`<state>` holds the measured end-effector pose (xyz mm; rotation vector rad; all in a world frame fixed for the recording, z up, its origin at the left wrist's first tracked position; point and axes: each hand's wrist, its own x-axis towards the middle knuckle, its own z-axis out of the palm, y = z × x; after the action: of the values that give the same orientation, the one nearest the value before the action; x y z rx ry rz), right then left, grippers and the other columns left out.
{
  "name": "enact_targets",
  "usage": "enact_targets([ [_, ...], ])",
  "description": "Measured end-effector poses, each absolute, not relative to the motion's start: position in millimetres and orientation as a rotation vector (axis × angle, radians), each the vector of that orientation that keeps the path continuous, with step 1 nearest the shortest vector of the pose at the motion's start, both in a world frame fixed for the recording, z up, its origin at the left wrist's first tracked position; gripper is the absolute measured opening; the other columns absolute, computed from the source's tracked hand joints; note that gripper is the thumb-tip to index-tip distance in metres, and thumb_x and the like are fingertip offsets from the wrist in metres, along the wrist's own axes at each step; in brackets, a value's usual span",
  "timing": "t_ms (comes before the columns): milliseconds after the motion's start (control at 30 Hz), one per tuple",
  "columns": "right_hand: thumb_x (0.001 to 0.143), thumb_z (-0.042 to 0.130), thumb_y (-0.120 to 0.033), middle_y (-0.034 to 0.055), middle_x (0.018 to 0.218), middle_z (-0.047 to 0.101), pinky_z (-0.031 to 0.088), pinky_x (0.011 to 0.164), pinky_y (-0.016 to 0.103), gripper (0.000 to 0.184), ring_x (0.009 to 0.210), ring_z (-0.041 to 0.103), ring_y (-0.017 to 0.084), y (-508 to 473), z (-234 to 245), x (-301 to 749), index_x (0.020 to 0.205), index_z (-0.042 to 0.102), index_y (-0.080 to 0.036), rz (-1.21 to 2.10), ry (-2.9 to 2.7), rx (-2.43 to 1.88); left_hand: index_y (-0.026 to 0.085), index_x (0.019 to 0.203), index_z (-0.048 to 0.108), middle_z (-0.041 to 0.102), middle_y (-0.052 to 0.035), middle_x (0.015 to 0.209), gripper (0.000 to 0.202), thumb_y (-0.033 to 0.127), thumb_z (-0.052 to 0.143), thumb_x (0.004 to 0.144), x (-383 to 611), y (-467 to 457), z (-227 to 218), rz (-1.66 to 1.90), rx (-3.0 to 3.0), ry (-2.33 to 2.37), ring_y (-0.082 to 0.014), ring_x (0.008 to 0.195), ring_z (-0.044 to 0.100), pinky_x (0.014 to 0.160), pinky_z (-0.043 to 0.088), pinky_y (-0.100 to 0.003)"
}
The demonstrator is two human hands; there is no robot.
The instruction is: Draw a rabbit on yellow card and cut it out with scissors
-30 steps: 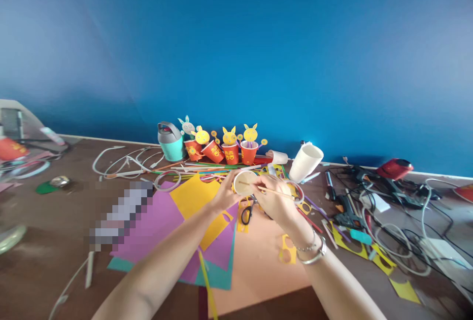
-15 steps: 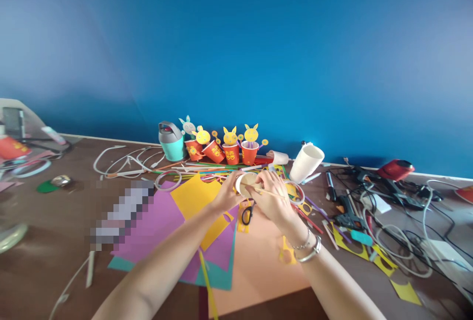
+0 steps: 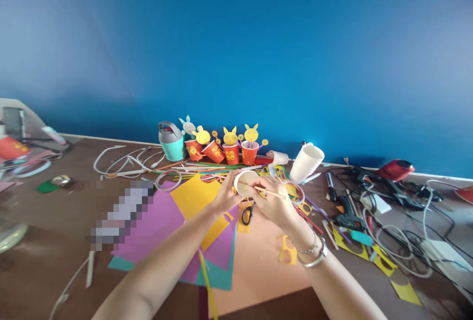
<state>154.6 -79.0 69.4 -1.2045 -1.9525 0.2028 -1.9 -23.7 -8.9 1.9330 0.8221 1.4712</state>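
My left hand (image 3: 224,195) grips a small paper cup (image 3: 244,182) from the left, its open mouth turned toward me. My right hand (image 3: 272,202) pinches a thin wooden stick (image 3: 269,192) whose tip reaches across the cup's mouth. Both hands hover over sheets of coloured paper (image 3: 192,211) on the brown table. Black-handled scissors (image 3: 247,214) lie just below the cup. Bracelets circle my right wrist.
Against the blue wall stand red paper cups with yellow bunny faces (image 3: 231,147), a teal bottle (image 3: 171,141) and a tilted white cup (image 3: 306,161). Cables and a glue gun (image 3: 345,211) crowd the right. White strips and rings lie at the left.
My right hand drew in over the cup, then eased back slightly, so the stick's tip lies across the cup's mouth again. My left hand keeps its grip on the cup.
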Motion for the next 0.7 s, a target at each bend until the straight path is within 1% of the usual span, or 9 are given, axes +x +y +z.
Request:
enact_targets([
  [100, 0.083, 0.056, -0.015, 0.0036, 0.078, 0.065, 0.043, 0.073, 0.033, 0.010, 0.078, 0.058, 0.020, -78.1, 69.4, 153.1, 0.076, 0.061, -0.021, 0.104, -2.005, -1.155, 0.022, 0.113, 0.050, 0.061, -0.0079, 0.108, 0.049, 0.030, 0.075, 0.071, -1.6, -25.8, -8.1, 1.497, 1.935, 0.798, -0.0223, 0.097, 0.061, 0.083, 0.049, -0.037],
  [167, 0.080, 0.059, -0.017, 0.0054, 0.087, 0.065, 0.045, 0.078, 0.036, 0.008, 0.087, 0.058, 0.022, -79.8, 73.5, 153.2, 0.087, 0.062, -0.022, 0.135, -2.018, -1.073, 0.022, 0.114, 0.051, 0.061, -0.0087, 0.109, 0.052, 0.032, 0.076, 0.070, -1.4, -25.8, -8.0, 1.548, 1.866, 0.788, -0.0230, 0.098, 0.061, 0.085, 0.049, -0.038],
  [233, 0.079, 0.059, -0.020, 0.0074, 0.102, 0.063, 0.046, 0.085, 0.038, 0.024, 0.097, 0.057, 0.023, -81.4, 78.4, 154.8, 0.103, 0.058, -0.022, 0.247, -1.976, -0.955, 0.021, 0.113, 0.052, 0.062, -0.0089, 0.109, 0.052, 0.036, 0.076, 0.069, -1.2, -24.2, -7.2, 1.588, 1.728, 0.817, -0.0243, 0.101, 0.060, 0.088, 0.048, -0.040],
  [300, 0.080, 0.054, -0.020, 0.0086, 0.110, 0.061, 0.047, 0.088, 0.039, 0.032, 0.100, 0.057, 0.022, -80.5, 79.9, 157.2, 0.112, 0.053, -0.022, 0.346, -1.866, -0.944, 0.020, 0.108, 0.057, 0.065, -0.0073, 0.101, 0.046, 0.041, 0.074, 0.071, -0.7, -21.8, -5.9, 1.567, 1.579, 0.859, -0.0245, 0.099, 0.062, 0.090, 0.047, -0.039],
  [367, 0.080, 0.049, -0.018, 0.0082, 0.105, 0.063, 0.048, 0.085, 0.037, 0.030, 0.094, 0.059, 0.021, -76.1, 75.9, 158.9, 0.109, 0.055, -0.020, 0.382, -1.745, -1.100, 0.020, 0.100, 0.061, 0.068, -0.0051, 0.091, 0.038, 0.046, 0.070, 0.074, 0.4, -19.8, -4.9, 1.522, 1.442, 0.867, -0.0232, 0.094, 0.063, 0.088, 0.047, -0.037],
  [433, 0.079, 0.048, -0.016, 0.0071, 0.095, 0.068, 0.049, 0.079, 0.035, 0.022, 0.084, 0.062, 0.020, -70.0, 67.6, 158.1, 0.097, 0.060, -0.019, 0.418, -1.730, -1.306, 0.020, 0.099, 0.063, 0.069, -0.0045, 0.088, 0.039, 0.051, 0.067, 0.075, 2.6, -19.1, -4.9, 1.503, 1.303, 0.830, -0.0223, 0.092, 0.064, 0.087, 0.049, -0.036],
  [500, 0.081, 0.052, -0.020, 0.0069, 0.090, 0.071, 0.049, 0.074, 0.032, 0.015, 0.080, 0.065, 0.020, -65.1, 58.5, 154.3, 0.089, 0.065, -0.019, 0.509, -1.856, -1.385, 0.021, 0.104, 0.064, 0.070, -0.0055, 0.092, 0.044, 0.054, 0.066, 0.075, 5.3, -20.5, -5.4, 1.481, 1.185, 0.787, -0.0227, 0.095, 0.064, 0.089, 0.049, -0.037],
  [600, 0.083, 0.056, -0.022, 0.0061, 0.090, 0.073, 0.048, 0.073, 0.030, 0.012, 0.080, 0.066, 0.020, -63.8, 49.3, 145.2, 0.087, 0.067, -0.020, 0.498, -1.966, -1.364, 0.021, 0.108, 0.064, 0.071, -0.0077, 0.099, 0.046, 0.055, 0.066, 0.076, 8.3, -25.4, -5.0, 1.393, 1.151, 0.725, -0.0238, 0.099, 0.064, 0.091, 0.049, -0.039],
  [700, 0.086, 0.053, -0.021, 0.0032, 0.075, 0.071, 0.044, 0.061, 0.025, 0.017, 0.065, 0.063, 0.016, -66.3, 46.8, 139.3, 0.075, 0.066, -0.020, 0.475, -1.995, -1.390, 0.020, 0.105, 0.066, 0.070, -0.0087, 0.101, 0.046, 0.056, 0.065, 0.076, 9.2, -29.3, -2.8, 1.333, 1.204, 0.697, -0.0239, 0.097, 0.066, 0.090, 0.050, -0.039],
])
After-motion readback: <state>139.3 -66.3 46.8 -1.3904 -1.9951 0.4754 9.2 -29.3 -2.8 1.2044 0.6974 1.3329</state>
